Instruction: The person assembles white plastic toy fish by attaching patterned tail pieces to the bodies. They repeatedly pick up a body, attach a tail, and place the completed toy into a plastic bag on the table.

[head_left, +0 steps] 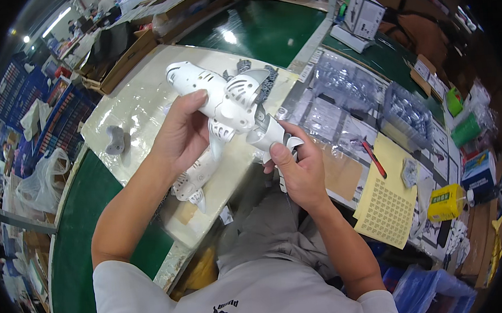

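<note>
A white plastic toy animal body with black stripe-like slots (222, 100) is held up over the cream-coloured work board (140, 77). My left hand (183, 129) is closed around its near side, thumb on top. My right hand (303, 167) pinches a curved white shell part (268, 135) at the toy's right end, where dark inner parts show. I cannot tell whether that part is fully joined to the body. A second white striped toy body (197, 175) lies on the board below my left hand. Grey-black patterned pieces (266, 85) lie behind the held toy.
A small grey part (115, 140) sits on the board's left. To the right are clear plastic trays (344, 80), a red-handled tool (374, 159), a yellow sticker sheet (387, 196) and a yellow container (446, 202). A white box (363, 15) stands far right.
</note>
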The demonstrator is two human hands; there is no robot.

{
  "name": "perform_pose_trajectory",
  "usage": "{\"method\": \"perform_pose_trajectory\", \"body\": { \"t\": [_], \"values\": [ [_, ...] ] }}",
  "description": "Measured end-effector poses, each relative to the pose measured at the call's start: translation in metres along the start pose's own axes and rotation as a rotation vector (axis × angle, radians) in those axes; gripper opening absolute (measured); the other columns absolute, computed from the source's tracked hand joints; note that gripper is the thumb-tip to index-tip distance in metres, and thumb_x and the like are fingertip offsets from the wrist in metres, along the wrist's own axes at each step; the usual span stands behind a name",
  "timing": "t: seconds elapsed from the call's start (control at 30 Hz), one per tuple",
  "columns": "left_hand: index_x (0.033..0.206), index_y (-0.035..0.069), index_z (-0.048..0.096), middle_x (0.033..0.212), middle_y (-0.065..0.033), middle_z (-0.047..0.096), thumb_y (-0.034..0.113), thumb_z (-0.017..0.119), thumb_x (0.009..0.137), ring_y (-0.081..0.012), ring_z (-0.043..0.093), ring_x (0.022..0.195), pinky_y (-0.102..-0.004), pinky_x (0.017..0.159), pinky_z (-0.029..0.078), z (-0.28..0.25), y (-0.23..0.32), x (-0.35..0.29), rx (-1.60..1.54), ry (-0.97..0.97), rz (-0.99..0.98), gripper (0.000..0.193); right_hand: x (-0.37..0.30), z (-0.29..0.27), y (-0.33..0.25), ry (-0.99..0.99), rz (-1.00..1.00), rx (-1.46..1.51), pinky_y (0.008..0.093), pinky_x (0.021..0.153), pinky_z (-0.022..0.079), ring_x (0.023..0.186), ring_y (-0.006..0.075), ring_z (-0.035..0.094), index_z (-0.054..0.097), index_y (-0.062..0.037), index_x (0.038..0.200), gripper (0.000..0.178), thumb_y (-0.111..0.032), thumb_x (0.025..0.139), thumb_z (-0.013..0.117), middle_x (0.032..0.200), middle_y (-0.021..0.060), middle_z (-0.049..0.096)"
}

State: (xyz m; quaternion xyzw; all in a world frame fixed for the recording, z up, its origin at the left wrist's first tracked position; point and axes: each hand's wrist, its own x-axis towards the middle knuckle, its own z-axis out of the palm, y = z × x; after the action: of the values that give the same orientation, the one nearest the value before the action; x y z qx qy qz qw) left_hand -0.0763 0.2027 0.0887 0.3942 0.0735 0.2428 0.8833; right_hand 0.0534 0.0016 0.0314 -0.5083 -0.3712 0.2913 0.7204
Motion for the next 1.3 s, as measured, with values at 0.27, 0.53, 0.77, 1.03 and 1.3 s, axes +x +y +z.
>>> {"method": "perform_pose_trajectory", "body": {
  "t": [0.27, 0.53, 0.77, 1.03, 1.3],
  "values": [
    [0.145, 0.007, 0.051, 0.136, -0.0095, 0.065, 0.025, 0.076, 0.095, -0.0238, 0.066, 0.123, -0.0407, 0.104, 0.056, 0.055, -0.059, -0.024, 0.150, -0.006, 0.070, 0.059, -0.047, -0.051, -0.017, 0.124, 0.009, -0.115, 0.0302, 0.073, 0.055, 0.079, 0.0157, 0.071, 0.063, 0.0070, 0.135, 0.055, -0.033, 0.100, 0.077, 0.091, 0.0110, 0.075],
    [0.153, 0.008, 0.047, 0.145, -0.0102, 0.062, 0.031, 0.074, 0.097, -0.0268, 0.059, 0.135, -0.0460, 0.116, 0.047, 0.070, -0.133, -0.026, 0.222, -0.011, 0.133, 0.066, -0.085, -0.106, -0.024, 0.259, -0.291, -0.465, 0.0363, 0.079, 0.057, 0.086, 0.0312, 0.075, 0.068, 0.0077, 0.129, 0.053, -0.032, 0.096, 0.081, 0.098, 0.0233, 0.077],
    [0.149, 0.005, 0.051, 0.142, -0.0138, 0.064, 0.039, 0.066, 0.105, -0.0292, 0.064, 0.129, -0.0486, 0.111, 0.052, 0.069, -0.152, -0.018, 0.103, 0.085, 0.036, 0.057, -0.089, -0.121, -0.021, 0.204, 0.054, 0.032, 0.0289, 0.056, 0.048, 0.062, 0.0160, 0.062, 0.068, 0.0028, 0.125, 0.053, -0.046, 0.107, 0.063, 0.084, 0.0116, 0.072],
    [0.138, 0.000, 0.055, 0.123, -0.0175, 0.070, 0.022, 0.076, 0.096, -0.0308, 0.074, 0.109, -0.0459, 0.082, 0.070, 0.028, -0.127, -0.027, 0.218, 0.160, -0.088, 0.052, -0.061, -0.147, -0.015, 0.132, 0.448, 0.693, 0.0282, 0.044, 0.041, 0.051, 0.0132, 0.052, 0.057, 0.0056, 0.136, 0.090, -0.075, 0.107, 0.028, 0.086, 0.0164, 0.067],
    [0.150, -0.003, 0.052, 0.136, -0.0086, 0.065, 0.022, 0.098, 0.066, -0.0196, 0.059, 0.126, -0.0345, 0.112, 0.042, 0.042, -0.100, -0.034, 0.951, -0.377, -0.452, 0.099, -0.045, -0.151, -0.038, 0.065, 0.563, 0.243, 0.0233, 0.035, 0.039, 0.041, 0.0115, 0.051, 0.070, 0.0044, 0.122, 0.090, -0.070, 0.110, 0.022, 0.083, 0.0136, 0.074]
  ]
}}
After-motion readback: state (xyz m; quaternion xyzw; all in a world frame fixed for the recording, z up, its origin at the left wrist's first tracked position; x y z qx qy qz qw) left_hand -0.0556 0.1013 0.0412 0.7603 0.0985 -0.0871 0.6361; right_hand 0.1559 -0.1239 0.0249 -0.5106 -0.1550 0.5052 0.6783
